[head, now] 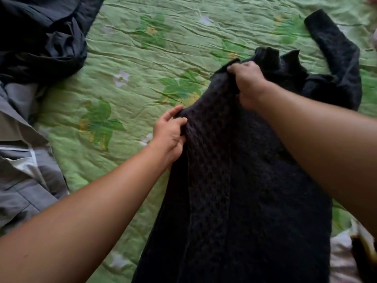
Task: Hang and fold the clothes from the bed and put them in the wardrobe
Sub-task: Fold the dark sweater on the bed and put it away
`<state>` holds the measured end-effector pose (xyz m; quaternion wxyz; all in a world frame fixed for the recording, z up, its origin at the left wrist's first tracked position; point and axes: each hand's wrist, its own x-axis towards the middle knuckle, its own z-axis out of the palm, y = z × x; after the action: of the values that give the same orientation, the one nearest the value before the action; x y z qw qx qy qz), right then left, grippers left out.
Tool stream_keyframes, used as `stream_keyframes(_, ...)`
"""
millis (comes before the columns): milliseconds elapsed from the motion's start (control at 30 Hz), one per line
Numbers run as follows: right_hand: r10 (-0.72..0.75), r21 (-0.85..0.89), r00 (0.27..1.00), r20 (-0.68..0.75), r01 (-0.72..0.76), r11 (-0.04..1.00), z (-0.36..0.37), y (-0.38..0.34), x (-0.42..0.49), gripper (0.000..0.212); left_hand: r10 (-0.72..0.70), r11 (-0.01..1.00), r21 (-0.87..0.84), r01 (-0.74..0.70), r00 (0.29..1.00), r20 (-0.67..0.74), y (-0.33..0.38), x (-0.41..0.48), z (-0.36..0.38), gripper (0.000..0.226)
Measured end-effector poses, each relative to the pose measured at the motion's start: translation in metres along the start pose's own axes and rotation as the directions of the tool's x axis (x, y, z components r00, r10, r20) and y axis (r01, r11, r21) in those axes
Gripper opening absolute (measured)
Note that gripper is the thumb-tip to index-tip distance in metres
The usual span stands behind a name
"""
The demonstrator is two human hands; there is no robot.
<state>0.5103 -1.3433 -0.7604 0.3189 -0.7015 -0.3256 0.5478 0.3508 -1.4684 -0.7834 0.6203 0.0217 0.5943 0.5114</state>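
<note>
Green floral bedspread (142,58) filled my view, creased all over. On its right half I saw a black sweater (234,180) lying lengthwise, hem toward the camera and neck end away, with one sleeve (334,48) bent and pointing to the far right. It was a thick, fuzzy knit with a cable pattern down its left side. The left hand (171,133) pinched its left edge. The right hand (248,82) gripped a raised fold near the shoulder. At the left lay dark clothes (44,37) and a grey garment (20,170).

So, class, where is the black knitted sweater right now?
The head view shows the black knitted sweater on the right side of the green floral bedspread, the left hand and right hand gripping its left edge.
</note>
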Motion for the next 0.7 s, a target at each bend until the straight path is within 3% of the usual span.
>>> stream_keyframes(100, 0.075, 0.144, 0.980, 0.185, -0.102, 0.984, 0.006, -0.004, 0.000, 0.046, -0.048, 0.999, 0.026, 0.047, 0.998, 0.029, 0.008, -0.001, -0.012, 0.051)
stream_keyframes(267, 0.179, -0.064, 0.964, 0.198, -0.170, 0.983, -0.005, 0.025, -0.009, 0.023, -0.081, 0.971, 0.236, 0.043, 0.985, 0.152, -0.004, -0.022, -0.032, 0.070)
stream_keyframes(400, 0.278, -0.113, 0.906, 0.320, -0.255, 0.960, -0.019, 0.033, -0.037, 0.034, -0.068, 0.959, 0.284, 0.017, 0.983, 0.169, -0.015, -0.053, -0.047, 0.072)
stream_keyframes(467, 0.251, -0.048, 0.927, 0.278, -0.248, 0.968, -0.023, 0.042, -0.057, 0.042, -0.068, 0.935, 0.354, 0.000, 0.982, 0.179, -0.026, -0.072, -0.060, 0.065)
stream_keyframes(533, 0.168, -0.063, 0.979, 0.114, -0.162, 0.985, -0.022, 0.068, -0.092, 0.046, -0.085, 0.903, 0.429, -0.010, 0.976, 0.201, -0.038, -0.092, -0.076, 0.053)
stream_keyframes(633, 0.042, -0.282, 0.999, -0.021, -0.047, 0.958, -0.027, 0.132, -0.171, 0.051, -0.135, 0.817, 0.577, -0.004, 0.971, 0.197, -0.059, -0.124, -0.104, 0.036)
stream_keyframes(700, 0.105, -0.421, 0.994, -0.009, -0.099, 0.902, -0.032, 0.179, -0.228, 0.048, -0.200, 0.763, 0.646, 0.023, 0.959, 0.202, -0.072, -0.145, -0.122, 0.030)
